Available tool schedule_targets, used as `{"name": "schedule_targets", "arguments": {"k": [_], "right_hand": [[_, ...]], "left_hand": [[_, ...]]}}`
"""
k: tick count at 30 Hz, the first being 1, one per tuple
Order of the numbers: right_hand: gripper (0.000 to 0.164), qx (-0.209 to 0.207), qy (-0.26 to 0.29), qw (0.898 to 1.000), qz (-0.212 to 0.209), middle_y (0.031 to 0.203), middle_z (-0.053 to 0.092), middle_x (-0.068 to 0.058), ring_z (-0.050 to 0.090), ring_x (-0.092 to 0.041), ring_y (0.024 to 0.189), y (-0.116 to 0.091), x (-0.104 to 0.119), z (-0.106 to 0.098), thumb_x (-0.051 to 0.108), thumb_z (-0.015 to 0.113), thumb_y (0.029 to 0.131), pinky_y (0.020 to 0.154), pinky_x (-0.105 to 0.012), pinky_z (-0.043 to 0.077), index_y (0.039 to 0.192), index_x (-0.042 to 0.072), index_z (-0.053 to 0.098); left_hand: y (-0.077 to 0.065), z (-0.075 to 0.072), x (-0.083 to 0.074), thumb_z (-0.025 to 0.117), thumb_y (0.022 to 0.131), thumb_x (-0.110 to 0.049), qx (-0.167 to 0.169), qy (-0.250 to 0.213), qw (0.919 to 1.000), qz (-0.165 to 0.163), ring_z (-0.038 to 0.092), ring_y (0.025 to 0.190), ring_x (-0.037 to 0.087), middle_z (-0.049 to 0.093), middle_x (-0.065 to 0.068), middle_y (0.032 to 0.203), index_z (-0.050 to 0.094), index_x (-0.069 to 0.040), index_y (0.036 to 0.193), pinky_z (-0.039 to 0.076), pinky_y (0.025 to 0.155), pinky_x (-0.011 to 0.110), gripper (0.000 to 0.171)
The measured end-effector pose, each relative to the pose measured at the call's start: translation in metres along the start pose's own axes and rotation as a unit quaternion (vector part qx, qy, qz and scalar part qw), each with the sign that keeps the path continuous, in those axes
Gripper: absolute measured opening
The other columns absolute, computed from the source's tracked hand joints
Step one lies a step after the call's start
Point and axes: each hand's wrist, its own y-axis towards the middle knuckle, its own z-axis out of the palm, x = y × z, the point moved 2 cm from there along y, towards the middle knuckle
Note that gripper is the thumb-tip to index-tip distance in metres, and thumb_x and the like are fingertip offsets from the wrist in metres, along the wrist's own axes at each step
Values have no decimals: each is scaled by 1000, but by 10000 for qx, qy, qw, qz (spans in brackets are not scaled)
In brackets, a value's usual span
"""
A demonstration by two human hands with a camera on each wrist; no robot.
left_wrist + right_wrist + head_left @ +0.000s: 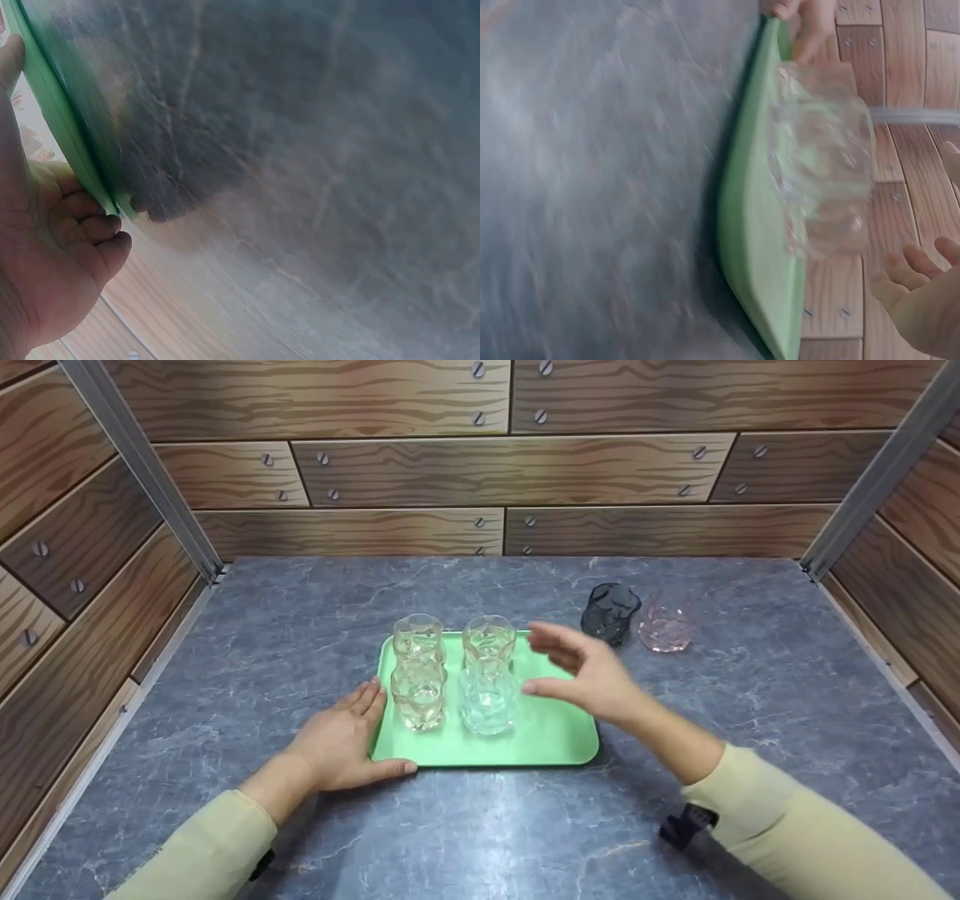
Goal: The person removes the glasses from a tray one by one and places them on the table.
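Observation:
Spread over the near-left corner of a light green tray point(551, 746), my left hand point(337, 746) touches its left side with the fingers and its front edge with the thumb. On the tray stand wavy clear glass tumblers in two columns: a far one point(418, 636) and a near one point(420, 697) at left, another far one point(489, 636) and a bluish near one point(487, 706) at right. My right hand point(592, 671) hovers over the tray's right part, thumb and fingers apart with nothing between them, thumb tip close to the bluish tumbler.
Behind the tray to the right, a dark grey tumbler point(611, 613) and a pink tumbler point(666, 628) stand side by side on the marbled table point(300, 607). Wood-patterned walls point(510, 472) with grey corner posts enclose the table at the back and sides.

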Motion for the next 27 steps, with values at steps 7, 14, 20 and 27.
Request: {"name": "schedule_targets", "arguments": {"k": [7, 14, 20, 27], "right_hand": [[90, 267, -252, 9990, 255, 151, 58, -21, 55, -35, 140, -2, -16, 27, 21, 94, 82, 121, -49, 39, 158, 4, 49], [90, 290, -399, 9978, 437, 159, 52, -14, 50, -33, 145, -3, -23, 43, 29, 93, 84, 120, -49, 40, 160, 11, 48], [94, 75, -488, 9974, 526, 162, 49, -7, 44, -32, 150, 0, -20, 56, 33, 94, 83, 119, -48, 42, 162, 16, 46], [94, -257, -702, 9956, 562, 159, 52, -4, 47, -29, 147, 3, -18, 69, 33, 97, 80, 115, -50, 46, 159, 15, 50]], "left_hand": [[0, 1, -1, 49, 90, -89, -22, -26, 10000, 40, 29, 154, 49, 28, 35, 164, 29, 14, 159, 33, 123, 57, 125], [-1, 1, 0, 49, 90, -88, -30, -65, 10000, 27, 30, 154, 50, 28, 35, 165, 30, 14, 160, 34, 122, 57, 125], [0, 0, 0, 50, 91, -87, -74, -82, 9999, 81, 30, 153, 50, 28, 36, 164, 29, 14, 159, 33, 122, 56, 124], [-1, -1, 1, 50, 91, -88, -106, -29, 9999, 83, 31, 153, 50, 28, 36, 164, 29, 14, 159, 35, 122, 57, 125]]}}
